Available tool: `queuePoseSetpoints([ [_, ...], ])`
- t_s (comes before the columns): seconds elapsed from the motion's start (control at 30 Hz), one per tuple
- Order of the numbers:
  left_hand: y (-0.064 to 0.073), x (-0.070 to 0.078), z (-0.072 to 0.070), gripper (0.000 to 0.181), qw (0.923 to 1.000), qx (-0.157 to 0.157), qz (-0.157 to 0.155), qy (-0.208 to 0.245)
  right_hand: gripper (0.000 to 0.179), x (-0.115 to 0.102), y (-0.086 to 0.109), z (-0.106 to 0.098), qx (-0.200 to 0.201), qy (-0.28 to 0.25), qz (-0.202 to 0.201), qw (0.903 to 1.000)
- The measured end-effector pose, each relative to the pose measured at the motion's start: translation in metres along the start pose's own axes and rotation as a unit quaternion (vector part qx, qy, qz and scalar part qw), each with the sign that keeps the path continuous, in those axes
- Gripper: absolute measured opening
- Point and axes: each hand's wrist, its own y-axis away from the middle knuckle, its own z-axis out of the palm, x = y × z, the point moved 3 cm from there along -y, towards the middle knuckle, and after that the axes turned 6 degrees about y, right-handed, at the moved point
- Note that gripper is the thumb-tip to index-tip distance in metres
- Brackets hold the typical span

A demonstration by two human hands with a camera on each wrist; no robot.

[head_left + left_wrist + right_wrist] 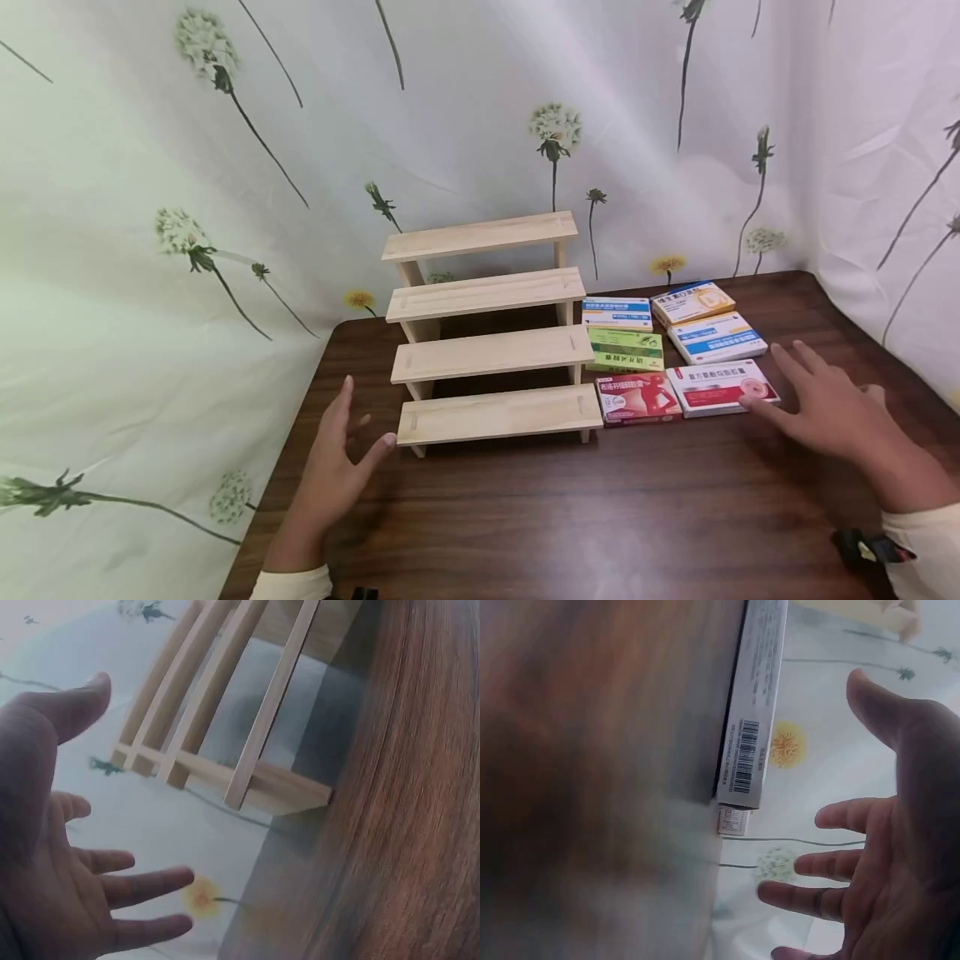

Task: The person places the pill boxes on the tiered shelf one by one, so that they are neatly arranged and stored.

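Note:
A pale wooden stepped rack (pixel 495 354) with several shelves stands on the dark table. My left hand (pixel 333 467) is at the rack's front left corner, fingers spread and thumb tip right by the lowest shelf; in the left wrist view the palm (pixel 56 892) holds nothing. My right hand (pixel 840 408) hovers with spread fingers at the right end of a white and red medicine box (pixel 720 388), its thumb overlapping the box corner. To that box's left lies a red medicine box (pixel 639 398). The right wrist view shows a box's barcoded side (pixel 751 712) beside the empty right hand (pixel 885 855).
Behind the front boxes lie a green box (pixel 625 348), a blue and white box (pixel 617 313), another blue and white box (pixel 717 337) and a white and orange box (pixel 693 303). A flower-print curtain (pixel 465 125) borders the wooden table (pixel 525 517) at the back and sides.

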Motion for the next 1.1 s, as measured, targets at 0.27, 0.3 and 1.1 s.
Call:
queuePoseSetpoints([
  [0.27, -0.025, -0.032, 0.004, 0.098, 0.9911, -0.072, -0.026, 0.109, 0.111, 0.008, -0.021, 0.003, -0.021, -0.035, -0.022, 0.9989],
  [0.3, -0.028, -0.036, 0.005, 0.097, 0.9890, -0.080, -0.031, 0.121, 0.110, 0.008, -0.022, 0.003, -0.016, -0.043, -0.026, 0.9986],
  [1.1, -0.053, -0.055, 0.049, 0.102, 0.9442, -0.093, -0.013, 0.316, 0.095, 0.004, -0.020, 0.009, 0.014, -0.055, -0.037, 0.9977],
])
